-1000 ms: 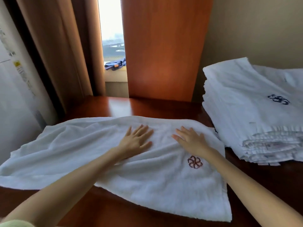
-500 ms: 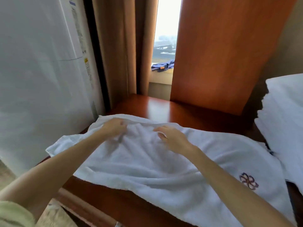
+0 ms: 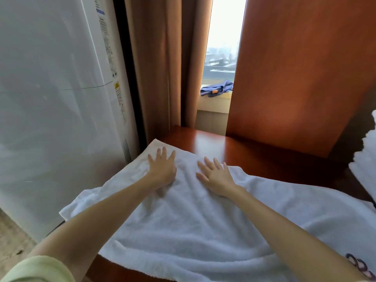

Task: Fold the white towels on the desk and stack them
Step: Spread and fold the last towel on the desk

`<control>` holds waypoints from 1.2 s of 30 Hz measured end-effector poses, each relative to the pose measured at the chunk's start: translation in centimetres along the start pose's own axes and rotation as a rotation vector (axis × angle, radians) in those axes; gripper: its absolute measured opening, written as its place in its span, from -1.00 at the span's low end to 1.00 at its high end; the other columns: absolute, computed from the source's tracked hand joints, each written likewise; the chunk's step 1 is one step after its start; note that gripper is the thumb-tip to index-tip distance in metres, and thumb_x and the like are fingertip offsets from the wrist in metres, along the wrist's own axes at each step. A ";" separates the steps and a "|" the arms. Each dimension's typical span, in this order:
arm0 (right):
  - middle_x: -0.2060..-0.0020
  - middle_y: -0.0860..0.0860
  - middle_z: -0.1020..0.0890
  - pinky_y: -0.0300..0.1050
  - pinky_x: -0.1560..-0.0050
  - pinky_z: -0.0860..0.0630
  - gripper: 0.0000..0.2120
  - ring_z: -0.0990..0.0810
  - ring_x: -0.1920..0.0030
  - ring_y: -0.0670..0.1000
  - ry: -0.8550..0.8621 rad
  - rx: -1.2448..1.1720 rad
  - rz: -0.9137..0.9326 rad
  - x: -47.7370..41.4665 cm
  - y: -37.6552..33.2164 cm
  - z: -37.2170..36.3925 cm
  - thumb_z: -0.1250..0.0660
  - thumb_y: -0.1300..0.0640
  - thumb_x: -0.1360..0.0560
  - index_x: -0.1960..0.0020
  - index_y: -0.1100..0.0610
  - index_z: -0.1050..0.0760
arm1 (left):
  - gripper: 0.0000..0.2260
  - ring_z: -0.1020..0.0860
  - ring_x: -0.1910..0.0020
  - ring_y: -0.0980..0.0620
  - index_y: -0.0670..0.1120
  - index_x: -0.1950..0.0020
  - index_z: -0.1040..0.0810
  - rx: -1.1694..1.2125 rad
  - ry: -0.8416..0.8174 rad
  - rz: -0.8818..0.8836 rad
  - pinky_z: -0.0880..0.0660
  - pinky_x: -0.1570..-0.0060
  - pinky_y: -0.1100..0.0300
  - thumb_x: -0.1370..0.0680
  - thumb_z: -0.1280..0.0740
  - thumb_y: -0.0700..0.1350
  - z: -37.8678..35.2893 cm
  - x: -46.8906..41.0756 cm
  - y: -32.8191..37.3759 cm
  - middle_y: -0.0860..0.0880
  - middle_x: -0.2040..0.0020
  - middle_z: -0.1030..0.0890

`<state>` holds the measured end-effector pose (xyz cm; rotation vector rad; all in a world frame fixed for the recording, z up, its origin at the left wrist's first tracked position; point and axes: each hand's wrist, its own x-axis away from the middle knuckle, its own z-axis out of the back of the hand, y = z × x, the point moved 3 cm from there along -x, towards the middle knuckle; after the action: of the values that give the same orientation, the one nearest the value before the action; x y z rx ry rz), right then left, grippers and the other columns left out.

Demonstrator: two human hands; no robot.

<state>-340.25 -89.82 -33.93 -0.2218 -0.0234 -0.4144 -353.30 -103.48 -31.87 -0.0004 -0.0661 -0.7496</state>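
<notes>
Two bare hands are pressing flat on a white towel (image 3: 183,231) that is lying spread across the reddish wooden desk (image 3: 223,143). The left hand (image 3: 161,168) is resting palm down near the towel's far left corner, fingers straight and fanned, gripping nothing. The right hand (image 3: 215,177) is lying just beside it, nearer the middle of the far edge, likewise flat with fingers spread and holding nothing. The cloth is running out from under both palms toward the near edge and off to the right, wrinkling softly between the forearms.

At the bottom right an embroidered emblem (image 3: 360,267) in dark purple is showing on the towel; it is reading as looped petals, not letters. A stack of white towels (image 3: 366,159) is sitting at the far right, well apart from the hands and partly cut off.

A tall white appliance (image 3: 61,98) is standing just left of the desk, carrying a strip of printed labels, among them a yellow warning sticker (image 3: 117,86); the print is coming out too small to read. Behind, brown curtains (image 3: 158,58) are framing a window (image 3: 221,37), and a blue cloth (image 3: 217,89) is lying on the sill.
</notes>
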 end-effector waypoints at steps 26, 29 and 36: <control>-0.58 -0.02 0.06 0.03 -0.51 0.15 -0.42 0.13 -0.56 -0.01 0.161 -0.067 -0.444 38.4 9.9 -0.3 0.04 -0.23 -0.63 -0.58 -0.06 0.03 | -0.38 0.32 -0.52 0.10 0.29 -0.54 0.13 0.085 -0.043 -0.863 0.40 -0.42 -0.22 -0.50 0.10 0.40 -4.0 29.4 17.2 0.08 -0.58 0.21; -0.53 0.02 -0.21 0.02 -0.48 -0.08 -0.49 -0.15 -0.52 0.03 0.426 -0.174 -0.451 42.0 9.8 0.8 -0.09 -0.14 -0.63 -0.53 0.01 -0.22 | -0.28 0.28 -0.53 0.11 0.33 -0.52 0.13 0.128 -0.056 -0.801 0.39 -0.42 -0.21 -0.40 0.15 0.52 -4.1 30.7 15.3 0.14 -0.57 0.19; -0.20 0.11 -0.50 0.05 -0.18 -0.36 -0.49 -0.42 -0.24 0.17 0.484 -0.075 -0.886 52.5 11.8 0.4 -0.11 -0.33 -0.53 -0.14 0.04 -0.56 | -0.45 -0.17 -0.50 0.12 0.23 -0.44 -0.34 0.195 0.242 -0.891 0.01 -0.51 0.00 -0.50 -0.06 0.40 -3.2 33.7 13.4 0.18 -0.49 -0.27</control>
<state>-287.46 -100.02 -32.46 -0.1710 0.3832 -1.3446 -319.40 -116.74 -32.69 0.3234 0.1021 -1.6240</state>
